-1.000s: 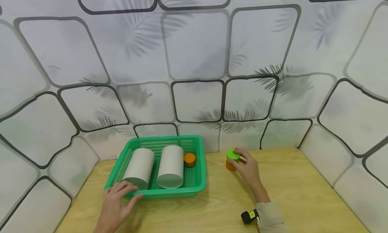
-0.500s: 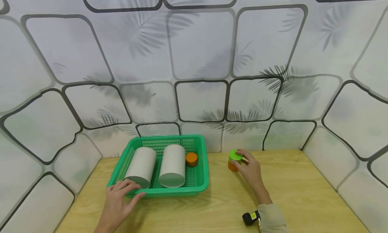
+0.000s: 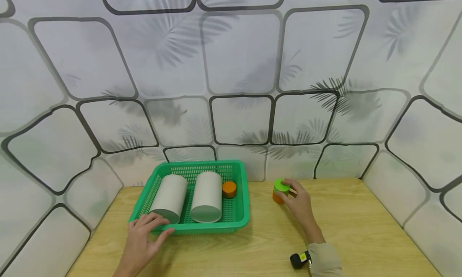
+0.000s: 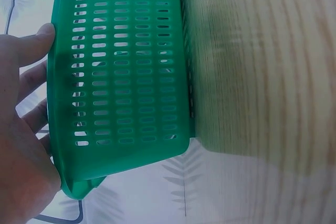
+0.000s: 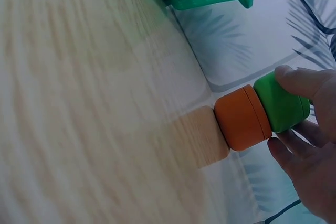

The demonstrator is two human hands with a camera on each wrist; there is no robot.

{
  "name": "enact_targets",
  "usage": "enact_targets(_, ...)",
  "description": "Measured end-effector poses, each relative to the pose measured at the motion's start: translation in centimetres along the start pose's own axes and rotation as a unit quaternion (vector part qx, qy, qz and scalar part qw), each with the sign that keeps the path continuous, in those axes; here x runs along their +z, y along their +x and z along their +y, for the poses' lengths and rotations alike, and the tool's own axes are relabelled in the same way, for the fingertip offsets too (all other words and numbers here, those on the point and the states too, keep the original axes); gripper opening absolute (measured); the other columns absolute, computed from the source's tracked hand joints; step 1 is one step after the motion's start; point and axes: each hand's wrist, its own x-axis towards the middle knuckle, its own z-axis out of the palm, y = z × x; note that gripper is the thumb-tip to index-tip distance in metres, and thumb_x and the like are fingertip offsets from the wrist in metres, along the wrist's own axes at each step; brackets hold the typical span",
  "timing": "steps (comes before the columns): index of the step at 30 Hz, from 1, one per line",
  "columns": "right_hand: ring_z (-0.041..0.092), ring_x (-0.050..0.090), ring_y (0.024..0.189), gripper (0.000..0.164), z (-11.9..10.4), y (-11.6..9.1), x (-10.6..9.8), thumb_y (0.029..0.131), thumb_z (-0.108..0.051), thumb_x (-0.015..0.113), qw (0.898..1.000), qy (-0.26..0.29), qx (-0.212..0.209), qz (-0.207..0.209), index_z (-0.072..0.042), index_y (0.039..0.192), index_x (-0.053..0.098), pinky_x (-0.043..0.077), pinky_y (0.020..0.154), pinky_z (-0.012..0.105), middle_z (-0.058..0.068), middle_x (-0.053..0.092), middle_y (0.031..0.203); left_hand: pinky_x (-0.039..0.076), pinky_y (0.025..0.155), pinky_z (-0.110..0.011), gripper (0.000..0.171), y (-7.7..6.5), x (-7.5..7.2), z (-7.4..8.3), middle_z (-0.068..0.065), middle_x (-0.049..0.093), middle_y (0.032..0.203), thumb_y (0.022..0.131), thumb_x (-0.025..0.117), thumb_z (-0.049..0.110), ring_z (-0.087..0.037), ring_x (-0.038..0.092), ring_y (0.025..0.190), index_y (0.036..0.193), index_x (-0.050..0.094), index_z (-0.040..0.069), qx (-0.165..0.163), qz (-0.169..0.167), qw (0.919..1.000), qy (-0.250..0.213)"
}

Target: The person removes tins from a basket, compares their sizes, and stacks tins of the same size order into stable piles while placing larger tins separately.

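Two white cylinders [image 3: 206, 197] and one orange piece [image 3: 229, 190] sit in one green basket [image 3: 216, 226] at left. At right, one green piece [image 5: 278, 109] tops a second orange piece [image 5: 239, 119].

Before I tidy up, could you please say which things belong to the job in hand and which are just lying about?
Belonging to the job:
green cylinder, in the right hand
orange cylinder beneath it
basket, gripped by the left hand

Seemingly just lying in the basket:
two white cylinders
second orange cylinder

Basket [image 3: 202, 229] being set L on bench [image 3: 252, 253], two cyls [image 3: 207, 195] laid inside, small tub [image 3: 229, 189] parked to their R; R of basket, upper tub [image 5: 278, 103] stacked atop lower tub [image 5: 241, 119].
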Motion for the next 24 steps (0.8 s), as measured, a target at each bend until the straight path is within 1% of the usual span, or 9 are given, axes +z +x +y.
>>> enact_targets(3,0.046,0.062,0.117,0.041,-0.1,0.0,-0.1,0.083,0.000,0.084,1.000,-0.018,-0.001,-0.004,0.004,0.120,0.067,0.053,0.090,0.057,0.026,0.062,0.131,0.025,0.076,-0.040,0.028,0.0,0.0,0.0,0.013,0.067,0.092,0.067,0.093,0.013,-0.014,0.055,0.085,0.086,0.074,0.021,0.000,0.000,1.0000,0.000)
enact_targets(5,0.046,0.059,0.119,0.042,-0.2,0.1,-0.2,0.082,-0.001,0.085,0.999,-0.036,-0.016,0.001,0.003,0.120,0.068,0.050,0.094,0.062,0.027,0.061,0.131,0.025,0.076,-0.039,0.028,-0.1,0.0,-0.1,0.013,0.067,0.092,0.067,0.093,0.013,-0.014,0.055,0.085,0.086,0.075,0.020,0.001,0.000,1.0000,0.000)
enact_targets(7,0.046,0.057,0.120,0.041,-0.6,0.3,-0.2,0.081,-0.001,0.086,0.998,-0.057,-0.039,0.015,0.002,0.118,0.069,0.046,0.096,0.065,0.027,0.061,0.130,0.025,0.076,-0.039,0.028,-0.1,0.1,-0.1,0.013,0.067,0.092,0.067,0.093,0.013,-0.014,0.055,0.085,0.087,0.075,0.020,0.001,-0.001,1.0000,0.000)
enact_targets(10,0.045,0.056,0.119,0.039,-1.7,0.7,-0.4,0.079,-0.001,0.087,0.994,-0.070,-0.076,0.034,0.002,0.115,0.071,0.042,0.099,0.064,0.025,0.062,0.126,0.025,0.076,-0.039,0.027,0.0,0.1,-0.2,0.013,0.067,0.092,0.068,0.093,0.014,-0.014,0.056,0.085,0.087,0.075,0.020,0.000,-0.003,1.0000,0.000)
enact_targets(12,0.042,0.057,0.118,0.038,-2.5,0.9,-0.6,0.079,-0.001,0.087,0.992,-0.074,-0.092,0.039,0.001,0.114,0.071,0.042,0.099,0.062,0.023,0.063,0.125,0.025,0.076,-0.040,0.027,0.1,0.1,-0.1,0.013,0.067,0.092,0.068,0.093,0.014,-0.014,0.055,0.085,0.087,0.075,0.020,-0.002,-0.005,1.0000,-0.003)
enact_targets(14,0.040,0.057,0.119,0.038,-3.4,0.9,-0.9,0.081,-0.002,0.087,0.992,-0.073,-0.099,0.032,0.001,0.115,0.071,0.044,0.097,0.060,0.020,0.063,0.124,0.025,0.075,-0.040,0.027,0.1,0.1,-0.1,0.014,0.067,0.092,0.068,0.093,0.014,-0.014,0.055,0.085,0.086,0.075,0.019,-0.002,-0.007,1.0000,-0.004)
enact_targets(18,0.034,0.058,0.119,0.037,-4.9,0.7,-0.8,0.084,-0.002,0.084,0.993,-0.065,-0.101,0.004,-0.003,0.119,0.071,0.048,0.094,0.059,0.015,0.064,0.125,0.024,0.075,-0.039,0.026,0.1,0.1,0.0,0.013,0.067,0.092,0.068,0.093,0.013,-0.014,0.055,0.084,0.086,0.075,0.019,-0.003,-0.007,1.0000,-0.003)
enact_targets(24,0.034,0.061,0.116,0.035,-6.7,0.4,0.4,0.085,-0.001,0.082,0.990,-0.037,-0.132,-0.028,-0.002,0.118,0.070,0.051,0.090,0.061,0.014,0.066,0.122,0.022,0.075,-0.036,0.027,0.1,0.0,0.1,0.012,0.067,0.091,0.067,0.093,0.013,-0.015,0.055,0.084,0.086,0.074,0.019,0.001,-0.003,1.0000,-0.002)
